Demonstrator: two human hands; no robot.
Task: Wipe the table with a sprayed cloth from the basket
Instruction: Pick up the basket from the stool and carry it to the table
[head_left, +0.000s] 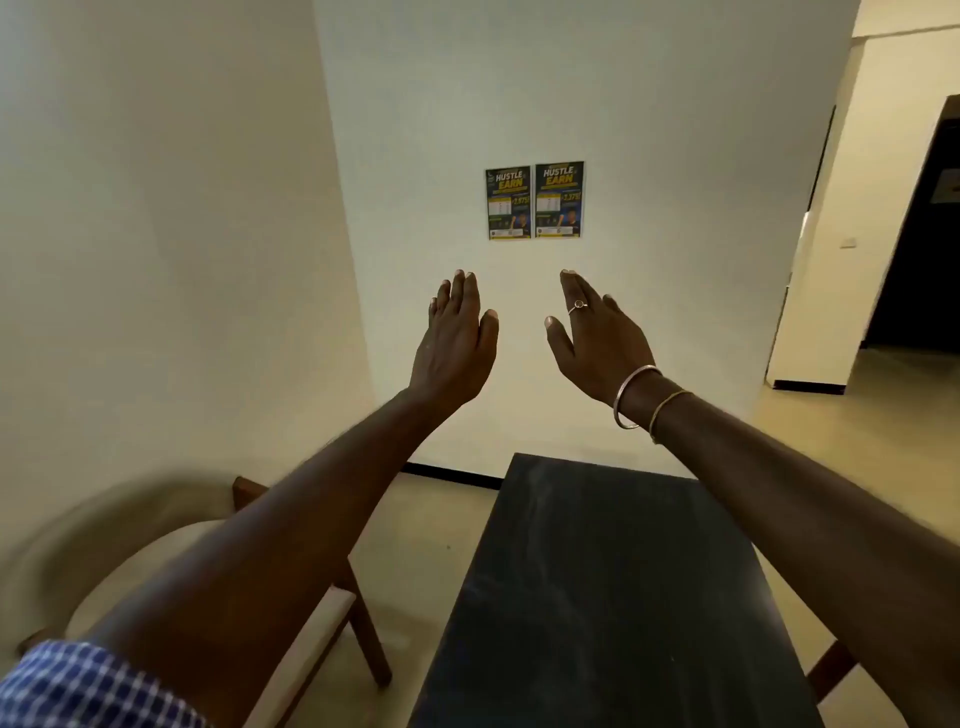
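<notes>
A dark rectangular table (608, 587) stretches away from me in the lower middle of the view, its top dull and faintly streaked. Both my arms are stretched forward and raised above its far end. My left hand (456, 343) is held up with flat fingers, palm turned inward, holding nothing. My right hand (597, 338) mirrors it a little to the right, fingers apart, wearing a ring and two bangles at the wrist. No cloth, basket or spray bottle shows in the view.
A wooden chair (291, 623) with a pale cushion stands left of the table, blurred at its back. Part of another chair (831, 670) shows at the table's right. Two posters (535, 200) hang on the white wall ahead. A dark doorway (919, 234) opens at the right.
</notes>
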